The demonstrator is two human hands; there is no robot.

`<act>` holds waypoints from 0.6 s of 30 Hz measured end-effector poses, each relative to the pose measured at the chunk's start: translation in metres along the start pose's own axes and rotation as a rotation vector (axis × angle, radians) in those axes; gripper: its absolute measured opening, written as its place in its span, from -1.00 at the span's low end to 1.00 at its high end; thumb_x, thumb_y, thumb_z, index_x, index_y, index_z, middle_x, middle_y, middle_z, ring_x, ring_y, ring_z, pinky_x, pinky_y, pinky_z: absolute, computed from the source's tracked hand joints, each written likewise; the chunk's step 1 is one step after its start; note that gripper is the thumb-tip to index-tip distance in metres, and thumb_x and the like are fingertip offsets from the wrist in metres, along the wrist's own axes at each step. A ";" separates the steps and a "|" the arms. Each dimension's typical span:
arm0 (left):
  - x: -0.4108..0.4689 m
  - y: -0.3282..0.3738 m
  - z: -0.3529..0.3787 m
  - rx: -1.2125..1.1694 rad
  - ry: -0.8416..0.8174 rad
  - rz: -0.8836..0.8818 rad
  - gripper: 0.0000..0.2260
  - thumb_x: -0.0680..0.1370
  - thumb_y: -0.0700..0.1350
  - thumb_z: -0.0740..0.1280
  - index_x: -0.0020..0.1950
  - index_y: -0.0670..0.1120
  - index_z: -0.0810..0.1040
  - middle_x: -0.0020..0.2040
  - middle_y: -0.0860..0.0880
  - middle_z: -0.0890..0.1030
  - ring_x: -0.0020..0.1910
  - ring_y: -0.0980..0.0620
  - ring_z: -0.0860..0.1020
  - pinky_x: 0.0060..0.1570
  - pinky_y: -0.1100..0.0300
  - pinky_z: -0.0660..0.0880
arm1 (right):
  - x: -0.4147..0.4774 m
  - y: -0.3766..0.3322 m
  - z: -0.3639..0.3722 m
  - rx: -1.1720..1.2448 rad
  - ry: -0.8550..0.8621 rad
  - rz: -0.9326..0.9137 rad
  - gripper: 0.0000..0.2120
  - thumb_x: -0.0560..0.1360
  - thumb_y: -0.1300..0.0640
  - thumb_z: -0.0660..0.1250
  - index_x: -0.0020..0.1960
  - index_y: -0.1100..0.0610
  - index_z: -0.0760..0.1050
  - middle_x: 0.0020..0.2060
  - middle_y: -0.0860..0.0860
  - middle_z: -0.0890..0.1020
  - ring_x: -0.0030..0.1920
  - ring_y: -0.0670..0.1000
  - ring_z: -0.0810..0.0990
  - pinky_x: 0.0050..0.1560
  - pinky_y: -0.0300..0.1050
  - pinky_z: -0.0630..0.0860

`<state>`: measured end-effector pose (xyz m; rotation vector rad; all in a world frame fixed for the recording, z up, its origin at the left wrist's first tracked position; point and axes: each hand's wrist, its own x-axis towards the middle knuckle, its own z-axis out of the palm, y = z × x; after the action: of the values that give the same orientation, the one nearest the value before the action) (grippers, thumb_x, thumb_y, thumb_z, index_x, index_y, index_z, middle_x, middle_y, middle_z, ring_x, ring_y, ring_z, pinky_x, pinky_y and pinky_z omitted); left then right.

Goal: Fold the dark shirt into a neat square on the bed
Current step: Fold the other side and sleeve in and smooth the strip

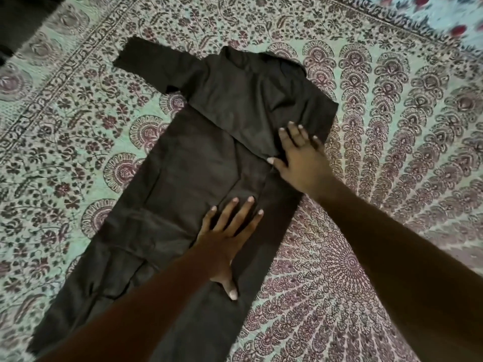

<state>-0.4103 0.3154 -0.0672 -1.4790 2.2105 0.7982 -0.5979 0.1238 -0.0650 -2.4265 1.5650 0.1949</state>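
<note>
The dark shirt (183,178) lies flat on the bed, long and narrow, with its collar at the far end and its hem near me. Its left sleeve sticks out toward the far left. The right sleeve and right side are folded inward over the body. My right hand (300,158) presses flat on that folded sleeve near the shirt's right edge, fingers spread. My left hand (230,239) rests flat on the shirt's middle, fingers spread, holding nothing.
The bed is covered with a green and maroon patterned bedspread (392,152) on all sides of the shirt. A dark shape (23,19) sits at the far left corner. A lighter floral cloth (444,14) shows at the far right.
</note>
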 end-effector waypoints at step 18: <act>0.074 -0.258 -0.147 -0.491 0.765 -0.527 -0.46 0.59 0.04 0.32 0.53 -0.10 0.34 0.47 -0.26 0.39 0.45 -0.35 0.35 0.34 -0.30 0.41 | 0.064 -0.127 -0.009 0.152 -0.203 0.263 -0.47 0.74 -0.11 0.01 0.66 0.05 0.15 0.68 0.05 0.10 0.66 0.10 0.07 0.62 0.20 0.03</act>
<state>-0.1991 0.0946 -0.0612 -2.8352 1.9445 0.6809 -0.4562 0.1157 -0.0551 -2.0135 1.7310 0.3451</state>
